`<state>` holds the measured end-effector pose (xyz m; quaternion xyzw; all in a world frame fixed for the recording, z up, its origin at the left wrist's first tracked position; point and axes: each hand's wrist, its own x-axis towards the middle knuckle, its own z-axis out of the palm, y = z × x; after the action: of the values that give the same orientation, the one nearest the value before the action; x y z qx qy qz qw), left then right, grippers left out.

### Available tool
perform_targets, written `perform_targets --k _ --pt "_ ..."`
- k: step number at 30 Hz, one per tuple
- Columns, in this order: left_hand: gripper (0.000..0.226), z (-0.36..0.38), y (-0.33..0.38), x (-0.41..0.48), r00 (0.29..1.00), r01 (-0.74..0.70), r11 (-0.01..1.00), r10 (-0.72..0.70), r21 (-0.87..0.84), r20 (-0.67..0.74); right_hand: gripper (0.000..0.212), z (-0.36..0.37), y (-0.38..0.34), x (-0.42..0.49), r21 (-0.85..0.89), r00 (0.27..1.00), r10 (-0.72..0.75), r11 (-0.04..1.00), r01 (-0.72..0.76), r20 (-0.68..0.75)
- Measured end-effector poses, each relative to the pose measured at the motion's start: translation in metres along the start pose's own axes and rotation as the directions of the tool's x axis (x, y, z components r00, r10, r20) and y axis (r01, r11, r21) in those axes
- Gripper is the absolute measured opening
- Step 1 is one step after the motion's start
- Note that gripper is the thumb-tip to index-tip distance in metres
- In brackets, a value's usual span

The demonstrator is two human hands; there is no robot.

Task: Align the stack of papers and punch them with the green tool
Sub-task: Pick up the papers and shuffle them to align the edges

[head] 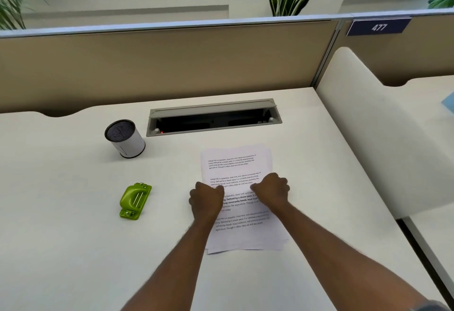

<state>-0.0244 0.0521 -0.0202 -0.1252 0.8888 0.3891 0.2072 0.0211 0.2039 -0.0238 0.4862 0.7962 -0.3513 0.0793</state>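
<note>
A stack of printed white papers (235, 163) lies flat on the white desk (73, 249), its sheets slightly fanned at the near edge. My left hand (205, 199) rests as a fist on the stack's left edge. My right hand (271, 191) rests as a fist on the middle of the top sheet. Both hands have curled fingers and nothing visibly gripped. The green hole punch (135, 201) sits on the desk to the left of the papers, apart from both hands.
A white cylinder with a dark mesh top (124, 138) stands at the back left. An open cable tray (213, 120) is recessed behind the papers. A beige partition (159, 65) closes the back, a white divider (380, 126) the right.
</note>
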Motion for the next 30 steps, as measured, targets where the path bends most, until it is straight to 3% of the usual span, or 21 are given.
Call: perform_targets --k 2,4,8,12,16,18,20,23,27,30 --pt "0.047 -0.001 -0.004 0.004 1.000 0.024 0.999 -0.024 -0.031 0.015 0.052 0.001 -0.001 0.000 0.017 0.999 0.043 0.999 -0.044 0.026" --pt "0.030 -0.005 -0.006 0.006 0.996 -0.003 0.997 0.010 -0.076 0.087 0.061 0.001 0.000 0.003 0.066 0.995 0.087 0.994 -0.090 0.052" --pt "0.014 -0.014 -0.004 0.008 0.976 -0.015 0.962 0.073 -0.271 0.205 0.059 0.001 0.003 0.010 0.092 0.987 0.039 0.994 -0.054 0.153" --pt "0.033 -0.027 -0.003 0.021 0.944 0.027 0.869 0.140 -0.495 0.297 0.030 -0.010 0.000 0.015 0.388 0.960 -0.048 0.919 -0.065 0.275" --pt "0.041 -0.046 0.007 0.021 0.913 -0.065 0.803 0.288 -0.593 0.291 0.016 -0.035 -0.007 0.013 0.558 0.910 -0.162 0.825 -0.087 0.382" --pt "0.045 -0.059 0.020 0.019 0.899 -0.130 0.756 0.362 -0.642 0.246 0.027 -0.049 -0.012 0.012 0.656 0.891 -0.252 0.752 -0.065 0.377" --pt "0.046 -0.075 0.037 0.015 0.882 -0.230 0.722 0.438 -0.653 0.173 0.040 -0.064 -0.024 0.007 0.726 0.872 -0.373 0.687 0.030 0.316" --pt "0.040 -0.098 0.068 0.006 0.844 -0.413 0.663 0.536 -0.624 0.012 0.036 -0.092 -0.051 -0.006 0.794 0.840 -0.523 0.568 0.217 0.144" --pt "0.028 -0.121 0.098 -0.011 0.768 -0.600 0.554 0.600 -0.577 -0.223 0.028 -0.122 -0.079 -0.028 0.864 0.778 -0.623 0.343 0.369 -0.085" --pt "0.026 -0.129 0.104 -0.020 0.707 -0.692 0.509 0.623 -0.512 -0.335 0.025 -0.125 -0.084 -0.038 0.840 0.748 -0.630 0.277 0.466 -0.207"
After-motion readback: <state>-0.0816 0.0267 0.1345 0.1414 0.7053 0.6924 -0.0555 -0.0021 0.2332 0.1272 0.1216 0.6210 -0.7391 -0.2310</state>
